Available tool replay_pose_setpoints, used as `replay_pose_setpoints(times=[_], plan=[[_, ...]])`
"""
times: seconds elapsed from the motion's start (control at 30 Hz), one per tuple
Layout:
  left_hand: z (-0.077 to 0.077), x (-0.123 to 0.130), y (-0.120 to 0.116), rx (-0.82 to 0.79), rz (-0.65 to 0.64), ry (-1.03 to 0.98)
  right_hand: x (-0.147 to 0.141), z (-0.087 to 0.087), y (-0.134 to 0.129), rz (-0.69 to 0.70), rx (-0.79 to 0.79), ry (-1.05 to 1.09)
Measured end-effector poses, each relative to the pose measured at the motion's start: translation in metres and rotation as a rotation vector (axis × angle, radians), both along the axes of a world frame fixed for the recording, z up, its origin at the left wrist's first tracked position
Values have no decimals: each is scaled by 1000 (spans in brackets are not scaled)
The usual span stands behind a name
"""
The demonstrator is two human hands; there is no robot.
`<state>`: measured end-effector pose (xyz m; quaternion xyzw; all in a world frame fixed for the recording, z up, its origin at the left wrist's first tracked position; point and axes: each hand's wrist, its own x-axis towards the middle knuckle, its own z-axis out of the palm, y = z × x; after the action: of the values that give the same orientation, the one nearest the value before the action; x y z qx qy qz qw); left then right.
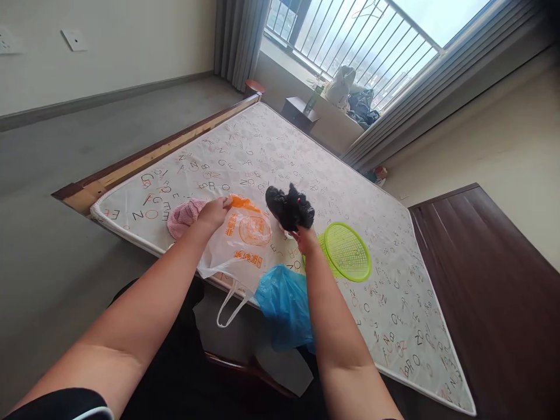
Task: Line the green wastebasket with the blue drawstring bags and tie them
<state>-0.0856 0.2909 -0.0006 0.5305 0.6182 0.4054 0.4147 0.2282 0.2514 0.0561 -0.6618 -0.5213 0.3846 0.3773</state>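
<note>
My left hand (214, 211) grips the top edge of a white plastic bag (240, 245) with orange print, which lies at the near edge of a mattress (271, 151). Raised above the bag, my right hand (305, 238) holds a bundle of black fabric (289, 206) with a small pink spot. A pink knitted item (184, 217) sits just left of my left hand. A blue plastic bag (285, 304) hangs over the mattress edge between my arms. Right of my right hand lies a green plastic basket (345, 251).
The mattress has a letter print and rests on a wooden bed frame (144, 157). A dark wooden board (490, 280) stands at the right. Far off are a small dark table (300, 112), bags on a window sill (350, 93), curtains and grey floor on the left.
</note>
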Motion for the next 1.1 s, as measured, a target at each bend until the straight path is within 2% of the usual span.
replay_pose_setpoints(times=[0.03,0.07,0.13,0.2,0.27,0.37,0.47,0.57,0.67,0.73,0.8,0.9,0.97,1.1], plan=[[-2,-1,-1,-1,2,60,-2,-16,-6,-62,-125,43],[-4,-2,-1,-12,17,127,-2,-31,-18,-113,-165,38],[-4,-3,-3,-67,73,264,2,-58,-53,-221,-137,-4],[0,-4,-2,-102,147,369,14,-77,-102,-178,-57,-116],[9,-2,-1,-40,196,430,30,-87,-156,-71,6,-287],[27,6,-4,167,166,448,64,-86,-233,72,-8,-434],[41,18,-17,328,51,450,106,-68,-290,44,-64,-509],[45,28,-35,411,-25,472,146,-43,-328,-53,-27,-531],[44,32,-53,449,26,489,172,-27,-351,-180,19,-510],[43,30,-67,518,66,505,179,-25,-359,-289,22,-484],[44,23,-81,610,39,549,178,-27,-360,-349,12,-466],[45,9,-103,719,-43,629,170,-32,-355,-277,-1,-459],[45,2,-119,731,-75,677,166,-33,-350,-197,-10,-468],[40,6,-158,561,-93,759,165,-32,-347,-118,-21,-436]])
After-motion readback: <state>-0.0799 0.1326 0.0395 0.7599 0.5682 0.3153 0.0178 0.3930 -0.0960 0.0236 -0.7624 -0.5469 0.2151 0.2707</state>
